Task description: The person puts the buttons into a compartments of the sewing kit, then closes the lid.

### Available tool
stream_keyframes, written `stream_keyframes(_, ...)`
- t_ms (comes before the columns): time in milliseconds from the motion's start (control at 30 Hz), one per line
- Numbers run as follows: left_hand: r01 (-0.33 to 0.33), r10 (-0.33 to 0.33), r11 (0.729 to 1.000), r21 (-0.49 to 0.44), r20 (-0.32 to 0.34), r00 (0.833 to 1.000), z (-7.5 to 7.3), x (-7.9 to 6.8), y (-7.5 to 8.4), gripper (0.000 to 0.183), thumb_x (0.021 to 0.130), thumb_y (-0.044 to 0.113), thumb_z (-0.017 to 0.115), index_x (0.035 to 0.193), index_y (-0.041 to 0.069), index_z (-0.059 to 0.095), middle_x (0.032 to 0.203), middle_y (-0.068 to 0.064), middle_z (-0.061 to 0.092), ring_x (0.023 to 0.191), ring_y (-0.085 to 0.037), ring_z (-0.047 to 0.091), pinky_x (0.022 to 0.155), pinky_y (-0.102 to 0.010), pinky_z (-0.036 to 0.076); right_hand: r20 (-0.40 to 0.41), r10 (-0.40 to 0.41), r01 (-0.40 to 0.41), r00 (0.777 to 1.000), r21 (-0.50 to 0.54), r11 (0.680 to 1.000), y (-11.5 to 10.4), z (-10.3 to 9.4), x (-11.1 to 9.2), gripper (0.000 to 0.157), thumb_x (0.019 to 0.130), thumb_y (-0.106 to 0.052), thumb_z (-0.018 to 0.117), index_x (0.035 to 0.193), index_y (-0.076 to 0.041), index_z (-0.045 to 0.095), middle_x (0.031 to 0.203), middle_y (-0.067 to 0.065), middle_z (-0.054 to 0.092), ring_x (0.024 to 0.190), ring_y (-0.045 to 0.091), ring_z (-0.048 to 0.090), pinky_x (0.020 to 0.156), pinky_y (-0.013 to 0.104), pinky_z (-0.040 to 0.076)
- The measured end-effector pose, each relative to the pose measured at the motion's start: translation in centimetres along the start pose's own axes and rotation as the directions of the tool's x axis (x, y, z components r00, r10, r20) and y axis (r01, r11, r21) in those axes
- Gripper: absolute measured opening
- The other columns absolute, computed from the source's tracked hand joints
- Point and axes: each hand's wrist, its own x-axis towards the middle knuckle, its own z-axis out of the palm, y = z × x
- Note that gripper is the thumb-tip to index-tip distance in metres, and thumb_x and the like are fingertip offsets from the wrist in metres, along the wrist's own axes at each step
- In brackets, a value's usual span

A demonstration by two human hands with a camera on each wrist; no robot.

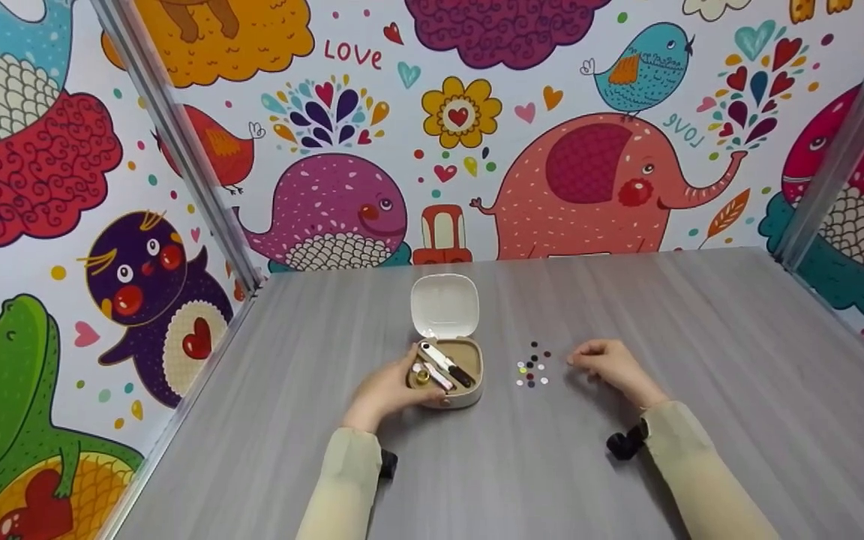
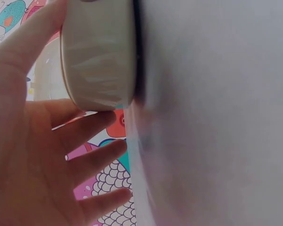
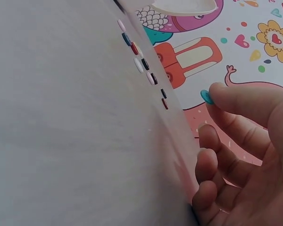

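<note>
A small white sewing box (image 1: 469, 396) stands on the table with its lid (image 1: 445, 304) raised at the back. My left hand (image 1: 387, 394) grips the box at its left side, thumb at the front and index finger further back; the other fingers spread apart in the left wrist view. Inside the box lie a white-and-black tool (image 1: 447, 364), a small gold-coloured round item (image 1: 421, 376) and a pale stick-like item (image 1: 438, 377). To the right, my right hand (image 1: 612, 367) pinches a teal button (image 3: 206, 97) between thumb and index finger. Several small buttons (image 1: 531, 364) lie between the hands.
The grey wood-grain table (image 1: 552, 465) runs back to a wall (image 1: 462, 180) printed with cartoon animals. Metal posts (image 1: 184, 142) stand at the corners. A black wrist camera (image 1: 627, 441) sits under the right sleeve.
</note>
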Motion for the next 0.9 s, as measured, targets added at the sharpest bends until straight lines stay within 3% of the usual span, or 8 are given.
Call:
stream_keyframes(500,-0.007,0.007,1.000,-0.011,0.000,1.000,0.0,0.1,0.0,0.107,0.071,0.058,0.078,0.152,0.006,0.029,0.143,-0.022,0.045,0.124,-0.040,0.050,0.099,-0.052,0.041,0.012,-0.071,0.071,0.997,-0.016,0.997,-0.5,-0.1,0.5,0.019,0.087,-0.011,0.070,0.093,0.007,0.071,0.080,0.007,0.067,0.065,0.015,0.055,0.059,0.027,0.049)
stream_keyframes(700,-0.054,0.053,0.998,-0.016,-0.021,0.998,0.0,0.1,0.2,0.105,0.073,0.054,0.079,0.150,0.001,0.031,0.144,-0.022,0.044,0.123,-0.039,0.050,0.100,-0.050,0.042,0.016,-0.064,0.065,0.998,-0.054,0.996,-1.4,-0.3,0.8,0.019,0.087,-0.015,0.072,0.093,0.003,0.072,0.081,0.002,0.067,0.069,0.018,0.054,0.061,0.031,0.046)
stream_keyframes(900,-0.050,0.050,0.999,-0.013,-0.018,0.999,0.1,0.1,0.2,0.105,0.074,0.054,0.078,0.150,0.001,0.031,0.144,-0.022,0.044,0.124,-0.040,0.050,0.100,-0.050,0.041,0.027,-0.057,0.060,0.998,-0.084,0.995,-1.6,-0.4,1.0,0.018,0.088,-0.018,0.071,0.091,-0.001,0.073,0.083,0.004,0.066,0.071,0.021,0.053,0.062,0.032,0.045)
